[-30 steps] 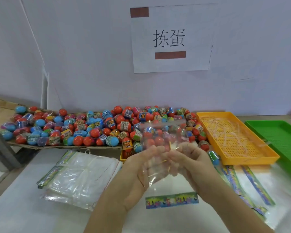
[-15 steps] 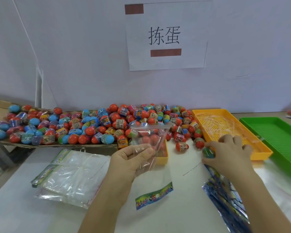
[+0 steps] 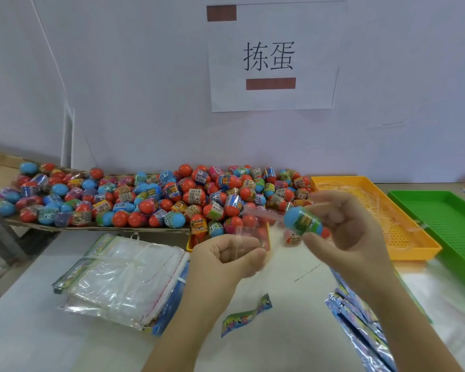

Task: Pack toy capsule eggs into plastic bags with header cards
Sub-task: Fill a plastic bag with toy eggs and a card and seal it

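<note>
Your left hand (image 3: 226,253) is curled, thumb and fingers pinching the lower part of a clear plastic bag (image 3: 253,232), which it holds up above the counter (image 3: 38,331). The bag is blurred and see-through, so its outline is hard to follow; its upper edge reaches toward your right hand (image 3: 344,224). That hand grips one capsule egg (image 3: 302,220), thumb beneath and fingers over the top, with the egg's blue end pointing left at the bag. You cannot tell whether the tip of the egg is inside the bag's mouth or just beside it.

Behind both hands, against the wall, lies the heap of eggs (image 3: 172,200), red and blue with printed bands, spread over a cardboard sheet (image 3: 32,226). Its near edge spills into a small yellow tray (image 3: 189,244) just past your left hand. To the right of the heap sits a yellow perforated tray (image 3: 414,245) with thin clear strips in it, and beside that a green tray (image 3: 446,218).

On the counter to your left rests a stack of clear bags (image 3: 124,272). One loose header card (image 3: 246,315) lies slightly curled between your forearms, and a pile of header cards (image 3: 360,326) lies partly under your right forearm. A paper sign (image 3: 271,57) hangs on the wall above the heap.
</note>
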A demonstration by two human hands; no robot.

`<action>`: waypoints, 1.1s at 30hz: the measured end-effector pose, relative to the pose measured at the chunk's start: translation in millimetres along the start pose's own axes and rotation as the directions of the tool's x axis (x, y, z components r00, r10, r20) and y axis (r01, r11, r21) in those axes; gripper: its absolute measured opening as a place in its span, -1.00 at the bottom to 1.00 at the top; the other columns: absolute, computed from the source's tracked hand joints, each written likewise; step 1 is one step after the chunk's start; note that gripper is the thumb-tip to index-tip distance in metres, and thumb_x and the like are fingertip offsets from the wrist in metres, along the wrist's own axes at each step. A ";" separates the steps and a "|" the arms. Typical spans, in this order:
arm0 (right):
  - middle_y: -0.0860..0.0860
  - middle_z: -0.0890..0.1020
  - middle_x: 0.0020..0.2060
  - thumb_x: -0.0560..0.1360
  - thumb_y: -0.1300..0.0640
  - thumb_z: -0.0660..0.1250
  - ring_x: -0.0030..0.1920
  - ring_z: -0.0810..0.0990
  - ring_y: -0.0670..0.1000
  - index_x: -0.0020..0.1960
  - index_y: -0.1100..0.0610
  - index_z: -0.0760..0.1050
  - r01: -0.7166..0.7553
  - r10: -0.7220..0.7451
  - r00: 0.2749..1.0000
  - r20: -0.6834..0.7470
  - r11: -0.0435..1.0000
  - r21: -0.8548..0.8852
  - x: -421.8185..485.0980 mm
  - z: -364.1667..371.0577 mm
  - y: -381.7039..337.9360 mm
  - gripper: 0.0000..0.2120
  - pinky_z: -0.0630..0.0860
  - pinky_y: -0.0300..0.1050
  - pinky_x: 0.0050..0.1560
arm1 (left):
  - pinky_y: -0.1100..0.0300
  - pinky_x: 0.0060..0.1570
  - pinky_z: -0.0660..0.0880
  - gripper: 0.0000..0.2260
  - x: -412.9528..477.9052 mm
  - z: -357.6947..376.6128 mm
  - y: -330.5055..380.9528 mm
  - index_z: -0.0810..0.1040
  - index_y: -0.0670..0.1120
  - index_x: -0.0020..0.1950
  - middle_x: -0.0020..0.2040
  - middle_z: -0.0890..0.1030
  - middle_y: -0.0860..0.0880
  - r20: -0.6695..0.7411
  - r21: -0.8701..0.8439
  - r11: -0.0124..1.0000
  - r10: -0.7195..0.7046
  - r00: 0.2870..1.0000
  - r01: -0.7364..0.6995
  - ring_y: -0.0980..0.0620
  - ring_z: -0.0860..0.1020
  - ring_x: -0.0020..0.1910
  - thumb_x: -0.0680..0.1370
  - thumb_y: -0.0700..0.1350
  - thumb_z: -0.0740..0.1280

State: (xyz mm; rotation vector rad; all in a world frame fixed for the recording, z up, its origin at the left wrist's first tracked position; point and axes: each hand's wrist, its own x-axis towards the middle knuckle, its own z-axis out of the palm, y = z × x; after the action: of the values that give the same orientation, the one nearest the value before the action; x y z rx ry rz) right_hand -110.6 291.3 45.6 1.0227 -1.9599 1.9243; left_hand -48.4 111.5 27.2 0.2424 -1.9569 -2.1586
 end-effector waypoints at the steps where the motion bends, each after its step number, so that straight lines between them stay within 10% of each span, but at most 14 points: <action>1: -0.06 0.67 -0.11 0.31 0.09 0.46 -0.06 0.61 0.09 0.06 -0.17 0.55 0.012 -0.009 0.999 0.038 0.998 -0.061 -2.0 3.4 -1.9 -0.64 0.52 -0.09 -0.01 | 0.30 -0.28 0.58 -0.88 -0.9 1.5 0.1 0.72 0.01 -0.24 -0.25 0.72 -0.06 0.008 0.026 1.000 0.012 1.000 -0.012 0.02 0.69 -0.27 0.25 -0.05 0.52; 7: -0.21 0.60 -0.11 0.39 -0.17 0.21 0.00 0.43 -0.31 0.03 -0.41 0.47 -0.027 0.034 0.999 0.005 0.887 -0.461 -4.5 11.1 2.3 -0.76 0.21 -0.37 -0.01 | 0.33 -0.29 0.57 -0.74 -3.0 6.7 -0.2 0.69 0.01 -0.23 -0.27 0.71 0.02 0.019 0.122 0.991 0.050 0.999 -0.052 0.09 0.68 -0.28 0.13 0.03 0.54; 13: -0.15 0.59 -0.06 0.47 -0.17 0.11 0.01 0.50 -0.07 0.08 -0.32 0.43 -0.052 0.042 0.998 -0.043 0.957 -0.285 -1.9 8.9 5.6 -0.77 0.32 0.06 0.20 | 0.34 -0.25 0.58 -0.68 -4.2 5.4 0.3 0.66 0.01 -0.25 -0.28 0.71 0.04 0.049 0.179 0.981 0.070 0.996 -0.078 0.13 0.66 -0.28 0.06 0.06 0.56; 16: -0.16 0.62 -0.13 0.50 -0.06 0.17 -0.14 0.54 -0.15 0.12 -0.04 0.42 -0.045 0.043 0.999 -0.017 0.993 -0.109 2.7 7.8 3.3 -0.77 0.43 -0.22 -0.03 | 0.41 -0.26 0.53 -0.73 -7.2 6.9 -0.1 0.64 0.03 -0.21 -0.27 0.69 0.11 0.059 0.267 0.953 0.130 0.990 -0.142 0.19 0.64 -0.27 0.15 -0.01 0.59; 20: 0.08 0.65 -0.29 0.56 0.01 0.12 -0.24 0.59 0.01 0.12 0.08 0.40 -0.056 0.057 0.998 0.009 0.997 -0.056 3.4 3.9 -0.9 -0.79 0.45 -0.24 -0.12 | 0.50 -0.15 0.43 -0.77 -9.5 7.0 -8.2 0.61 0.09 -0.18 -0.29 0.64 0.16 0.103 0.568 0.685 0.491 0.865 -0.456 0.22 0.56 -0.12 0.33 -0.16 0.60; 25: 0.04 0.68 -0.28 0.46 -0.15 0.08 -0.07 0.55 0.21 0.03 -0.04 0.45 -0.130 0.158 0.977 0.141 0.973 -0.190 3.1 -3.4 -0.7 -0.71 0.31 0.30 0.18 | 0.31 -0.15 0.44 -0.79 -4.8 5.1 -20.7 0.67 -0.15 -0.11 -0.23 0.67 0.00 0.215 0.721 0.337 0.722 0.658 -0.605 0.12 0.49 -0.14 0.31 -0.23 0.60; 29: -0.15 0.62 -0.18 0.34 -0.22 -0.03 0.13 0.30 -0.06 -0.09 -0.22 0.45 -0.143 0.205 0.972 0.114 0.904 -0.403 0.1 -10.1 1.5 -0.67 0.16 -0.38 0.11 | 0.24 -0.19 0.43 -0.82 -3.2 2.5 -22.7 0.67 -0.17 -0.11 -0.22 0.66 -0.01 0.224 0.735 0.284 0.755 0.616 -0.615 0.07 0.52 -0.19 0.34 -0.22 0.58; 33: -0.11 0.57 -0.14 0.39 -0.17 -0.06 0.06 0.26 -0.41 -0.20 -0.17 0.45 -0.090 0.173 0.976 0.130 0.872 -0.481 -0.6 -7.0 -4.0 -0.69 0.04 -0.43 0.14 | 0.14 -0.22 0.46 -0.80 -2.1 2.9 -24.7 0.67 -0.18 -0.13 -0.23 0.65 -0.03 0.235 0.748 0.235 0.781 0.579 -0.621 -0.05 0.58 -0.27 0.32 -0.24 0.62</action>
State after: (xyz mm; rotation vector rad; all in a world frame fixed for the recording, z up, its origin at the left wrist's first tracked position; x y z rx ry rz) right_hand -110.0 298.5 49.2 0.9501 -2.4821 1.3280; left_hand -48.4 117.1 3.0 -0.2956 -2.1289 -0.5786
